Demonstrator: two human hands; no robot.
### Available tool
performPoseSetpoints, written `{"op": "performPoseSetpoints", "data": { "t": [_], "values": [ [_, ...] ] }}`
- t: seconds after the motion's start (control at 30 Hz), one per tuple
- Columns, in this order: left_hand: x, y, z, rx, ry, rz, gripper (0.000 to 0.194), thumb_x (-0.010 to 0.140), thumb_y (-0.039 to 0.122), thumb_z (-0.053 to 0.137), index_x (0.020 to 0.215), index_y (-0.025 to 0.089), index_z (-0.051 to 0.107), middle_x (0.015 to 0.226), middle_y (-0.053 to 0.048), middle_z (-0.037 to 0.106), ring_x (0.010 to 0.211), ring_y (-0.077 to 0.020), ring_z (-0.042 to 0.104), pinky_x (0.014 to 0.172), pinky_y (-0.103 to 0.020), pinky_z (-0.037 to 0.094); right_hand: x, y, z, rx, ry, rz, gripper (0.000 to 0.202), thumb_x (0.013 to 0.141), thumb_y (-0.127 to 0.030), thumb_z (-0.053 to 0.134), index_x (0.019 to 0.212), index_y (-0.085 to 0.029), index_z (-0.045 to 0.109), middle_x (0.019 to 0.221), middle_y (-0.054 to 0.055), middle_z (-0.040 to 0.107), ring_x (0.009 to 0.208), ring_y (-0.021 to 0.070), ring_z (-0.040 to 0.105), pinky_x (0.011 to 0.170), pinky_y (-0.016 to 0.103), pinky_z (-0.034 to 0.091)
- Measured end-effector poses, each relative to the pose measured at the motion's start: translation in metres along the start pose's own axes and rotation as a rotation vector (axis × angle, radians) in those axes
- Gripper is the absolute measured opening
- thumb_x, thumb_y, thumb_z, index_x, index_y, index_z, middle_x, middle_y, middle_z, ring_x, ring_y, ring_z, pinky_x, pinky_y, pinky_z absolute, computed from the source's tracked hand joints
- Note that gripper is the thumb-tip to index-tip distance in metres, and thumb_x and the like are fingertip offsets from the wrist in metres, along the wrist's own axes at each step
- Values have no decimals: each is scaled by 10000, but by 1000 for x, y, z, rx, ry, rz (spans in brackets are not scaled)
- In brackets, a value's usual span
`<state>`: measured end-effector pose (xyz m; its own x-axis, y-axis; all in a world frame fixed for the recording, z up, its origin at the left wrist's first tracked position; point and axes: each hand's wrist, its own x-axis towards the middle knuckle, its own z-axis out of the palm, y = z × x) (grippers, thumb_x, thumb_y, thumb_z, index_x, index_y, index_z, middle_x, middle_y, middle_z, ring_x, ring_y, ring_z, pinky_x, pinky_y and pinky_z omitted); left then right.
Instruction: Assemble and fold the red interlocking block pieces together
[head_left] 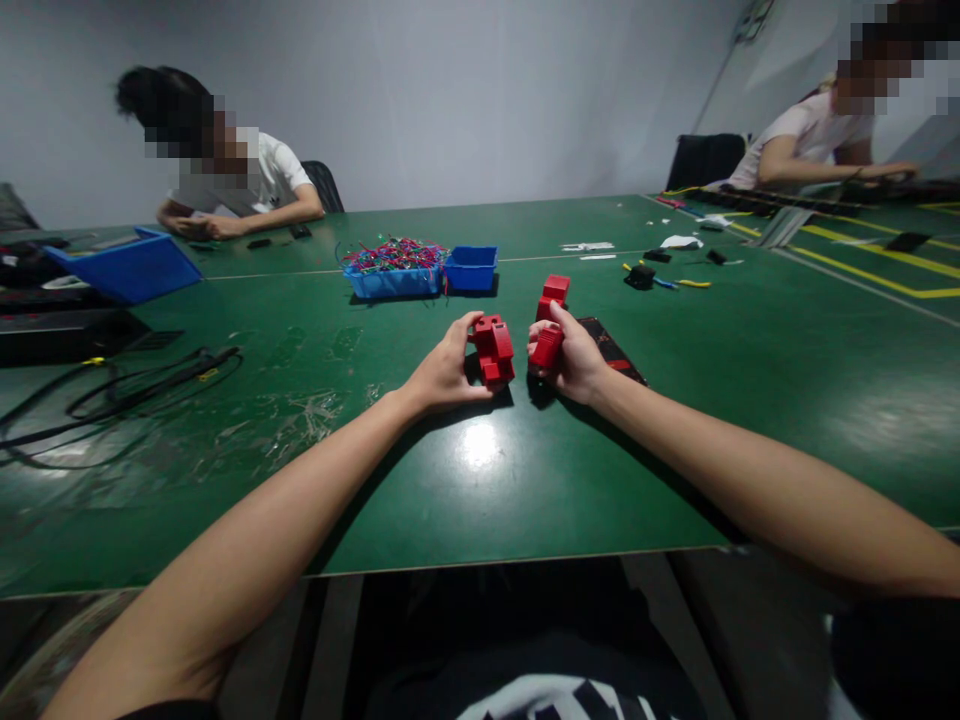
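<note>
My left hand (442, 372) grips a blocky red part (493, 352) with notches and small holes, thumb and fingers at its left side. My right hand (579, 352) is closed round a second red part (553, 290); its upper end sticks up above the fingers and a ribbed face shows below them. The two red parts are held apart, facing each other, just above the green table (480, 510). Behind my right wrist lies a flat dark item (616, 352) with a red stripe, partly hidden by the hand. What the red parts are exactly I cannot tell.
A blue bin (394, 283) heaped with coloured wires stands beside a smaller blue bin (471, 270). Black cables (150, 400) lie at left near a tilted blue tray (124, 268). Pliers (675, 284) with yellow and blue handles lie at right. Two people sit across the table.
</note>
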<state>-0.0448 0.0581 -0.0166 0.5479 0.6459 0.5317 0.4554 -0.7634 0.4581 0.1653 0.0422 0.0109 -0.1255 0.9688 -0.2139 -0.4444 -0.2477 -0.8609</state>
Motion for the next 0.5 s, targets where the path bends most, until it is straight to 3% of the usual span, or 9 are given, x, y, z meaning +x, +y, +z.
{"op": "performPoseSetpoints", "data": {
  "t": [0.13, 0.3, 0.5],
  "values": [
    [0, 0, 0, -4, -5, 0, 1005, 637, 389, 793, 1451, 194, 237, 1444, -203, 407, 1310, -352, 481, 1047, -512, 470, -1, 0, 2, 10, 33, -5, 457, 985, -492, 362, 723, -178, 566, 526, 10, 601, 435, 120, 552, 406, 224, 436],
    [0, -1, 0, 4, 0, 18, 996, 651, 388, 787, 1453, 194, 229, 1443, -208, 406, 1309, -356, 482, 1042, -528, 474, 3, 0, 3, 36, 13, -11, 413, 999, -462, 330, 838, -180, 584, 653, 39, 671, 503, 143, 621, 412, 220, 415],
    [0, -2, 0, -2, -2, 11, 1005, 644, 385, 790, 1457, 210, 226, 1451, -198, 404, 1321, -353, 476, 1057, -525, 464, 3, 0, 4, 68, 41, -7, 320, 990, -418, 390, 893, -186, 587, 708, 44, 686, 558, 153, 649, 466, 239, 486]
  ]
}}
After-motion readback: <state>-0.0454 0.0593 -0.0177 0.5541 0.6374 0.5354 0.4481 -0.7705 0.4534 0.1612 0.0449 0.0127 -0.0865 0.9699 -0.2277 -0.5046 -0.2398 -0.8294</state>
